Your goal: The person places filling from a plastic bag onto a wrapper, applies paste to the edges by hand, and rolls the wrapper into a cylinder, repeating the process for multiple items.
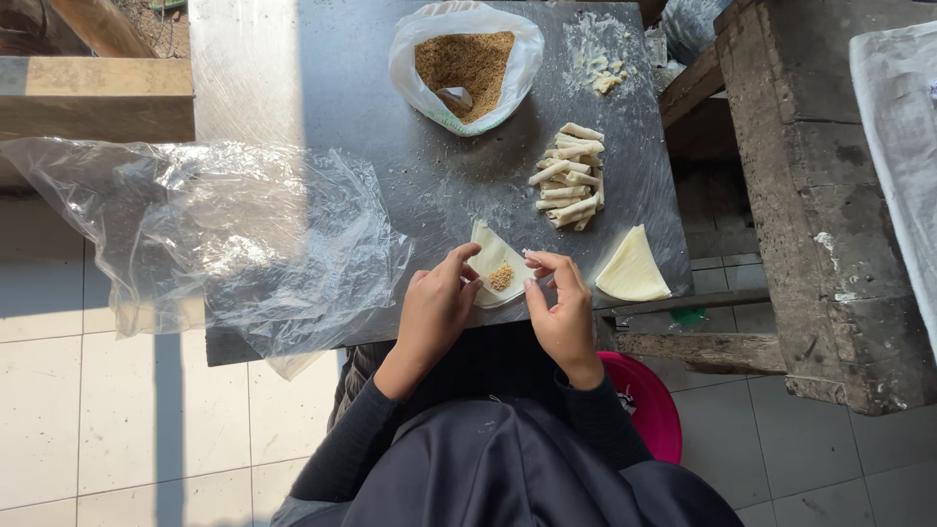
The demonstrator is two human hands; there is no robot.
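A pale wedge-shaped pastry sheet (491, 256) lies at the near edge of a grey metal table (361, 107), with a small heap of brown crumbly filling (501, 278) on its near end. My left hand (436, 305) pinches the sheet's left edge with thumb and fingers. My right hand (560, 310) touches its right edge with the fingertips. A pile of several rolled pastry sticks (570, 176) lies just beyond. A stack of unrolled wedge sheets (632, 267) sits to the right of my right hand.
A white plastic bag of brown filling (466, 61) with a spoon in it stands at the far side. Crumpled clear plastic film (215, 239) covers the table's left part. Dough scraps (603, 73) lie far right. A wooden bench (820, 215) stands right, a pink stool (652, 405) beneath me.
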